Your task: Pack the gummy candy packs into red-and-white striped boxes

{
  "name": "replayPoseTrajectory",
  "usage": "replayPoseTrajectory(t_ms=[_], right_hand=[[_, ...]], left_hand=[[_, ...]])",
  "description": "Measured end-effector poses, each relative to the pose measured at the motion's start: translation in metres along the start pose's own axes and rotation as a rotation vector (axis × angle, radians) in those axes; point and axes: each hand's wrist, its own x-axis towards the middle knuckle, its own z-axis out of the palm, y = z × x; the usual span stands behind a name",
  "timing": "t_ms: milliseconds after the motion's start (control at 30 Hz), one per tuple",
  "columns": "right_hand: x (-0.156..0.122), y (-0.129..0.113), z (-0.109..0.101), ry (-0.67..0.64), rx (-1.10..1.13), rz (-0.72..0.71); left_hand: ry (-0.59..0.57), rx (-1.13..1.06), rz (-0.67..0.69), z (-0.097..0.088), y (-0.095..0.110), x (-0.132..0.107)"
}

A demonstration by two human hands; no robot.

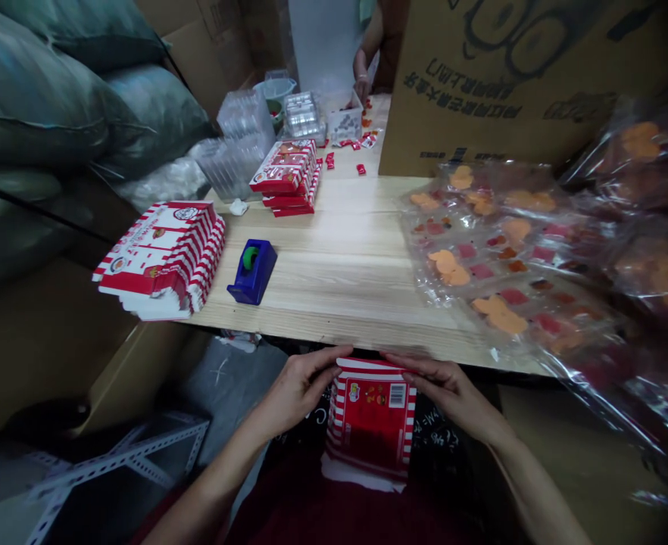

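A red and white striped carton (370, 421) with a barcode rests in my lap, below the near edge of the wooden table (345, 272). My left hand (297, 387) grips the carton's upper left corner with curled fingers. My right hand (446, 387) grips its upper right corner, fingers pinched along the top edge. Flat unfolded cartons of the same print lie in a stack (162, 257) at the table's left end. A second, smaller stack (287, 175) sits further back.
A blue tape dispenser (253, 271) stands beside the left stack. Clear bags of orange and red sweets (498, 257) cover the right side. Clear plastic trays (237, 144), a large brown box (516, 83) and another person's hand (361, 79) are at the far end.
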Motion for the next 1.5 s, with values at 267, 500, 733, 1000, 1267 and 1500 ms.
replayPoseTrajectory(t_ms=[267, 500, 733, 1000, 1267, 1500], right_hand=[[0.002, 0.008, 0.006, 0.032, -0.004, 0.003], [0.002, 0.015, 0.009, 0.058, -0.055, -0.026], [0.005, 0.016, 0.012, 0.109, -0.095, -0.064], [0.009, -0.003, 0.018, 0.235, 0.097, -0.022], [0.023, -0.002, 0.026, 0.233, 0.167, -0.034], [0.016, 0.006, 0.039, 0.290, 0.015, -0.153]], left_hand=[[0.140, 0.047, 0.024, 0.020, -0.016, -0.013], [0.146, 0.076, -0.003, 0.021, -0.017, -0.009], [0.112, 0.100, -0.019, 0.020, -0.023, -0.005], [0.131, -0.104, -0.086, 0.006, -0.015, 0.004], [0.112, -0.088, -0.090, -0.011, -0.011, 0.006], [0.095, -0.148, -0.096, -0.012, -0.025, -0.001]])
